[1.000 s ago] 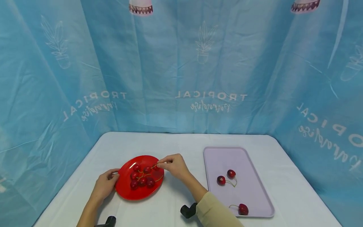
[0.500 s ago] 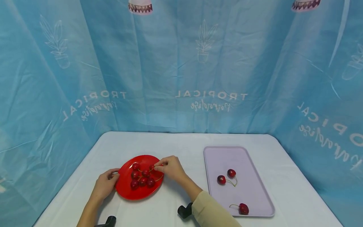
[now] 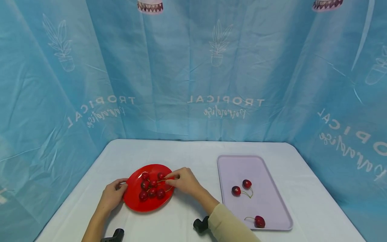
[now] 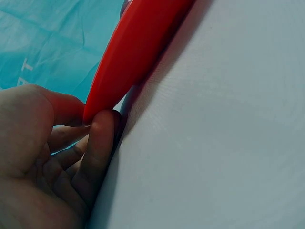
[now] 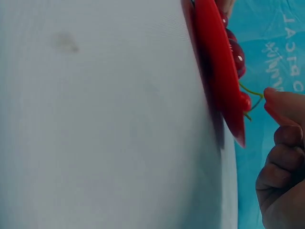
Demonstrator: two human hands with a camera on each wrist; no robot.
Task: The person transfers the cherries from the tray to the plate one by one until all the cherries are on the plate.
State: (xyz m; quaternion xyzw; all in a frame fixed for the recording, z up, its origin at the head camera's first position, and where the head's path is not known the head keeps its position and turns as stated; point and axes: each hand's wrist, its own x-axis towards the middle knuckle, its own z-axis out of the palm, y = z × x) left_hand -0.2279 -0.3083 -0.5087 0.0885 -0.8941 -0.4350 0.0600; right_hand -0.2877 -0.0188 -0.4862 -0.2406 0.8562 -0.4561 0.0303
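Note:
In the head view, a red plate holds several dark red cherries with green stems. My left hand grips the plate's left rim; the left wrist view shows thumb and fingers pinching the plate edge. Over the plate's right side, my right hand pinches thin stems between thumb and index finger. In the right wrist view two green stems meet at those fingertips, and a cherry sits low by the rim. Its other fingers are curled in.
A pale purple tray lies on the right of the white table. On it are two cherries near the middle and one cherry by the front edge. Blue printed curtains surround the table.
My right hand has shifted slightly down and left, its stems still pinched. The cherries near it have moved a little within the plate. The left hand stays on the rim.

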